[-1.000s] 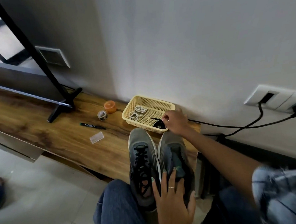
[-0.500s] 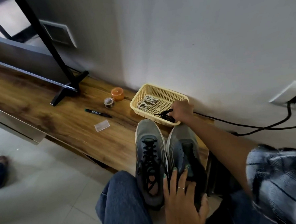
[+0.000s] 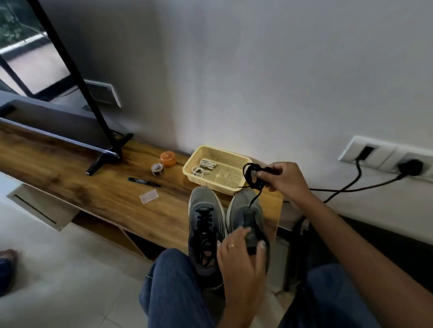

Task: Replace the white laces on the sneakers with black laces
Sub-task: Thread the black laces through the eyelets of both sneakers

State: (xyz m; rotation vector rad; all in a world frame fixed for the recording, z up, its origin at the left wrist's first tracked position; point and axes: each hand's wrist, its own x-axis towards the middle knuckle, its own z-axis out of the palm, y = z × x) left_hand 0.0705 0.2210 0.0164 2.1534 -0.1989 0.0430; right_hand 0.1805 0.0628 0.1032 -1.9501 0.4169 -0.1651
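Pinching black lace (image 3: 253, 175), right hand (image 3: 284, 176) above basket (image 3: 212, 177).

A long wooden shelf (image 3: 68, 176) runs along the pale grey wall (image 3: 255, 61). On its left part stands a flat screen (image 3: 48, 127) on a black angled foot (image 3: 104, 157). Further right sit a small orange pot (image 3: 168, 159) and, just beside it, a roll of tape (image 3: 157, 169). A black marker (image 3: 143, 182) lies in front of them, and a small clear plastic piece (image 3: 149, 196) lies nearer the shelf's front edge. Low on the wall at the right, a white socket strip (image 3: 385, 155) holds a black plug (image 3: 411, 166), its black cable (image 3: 347, 189) trailing down leftward. The floor (image 3: 53, 285) is pale tile, and a bare foot (image 3: 7, 255) shows at the left edge.
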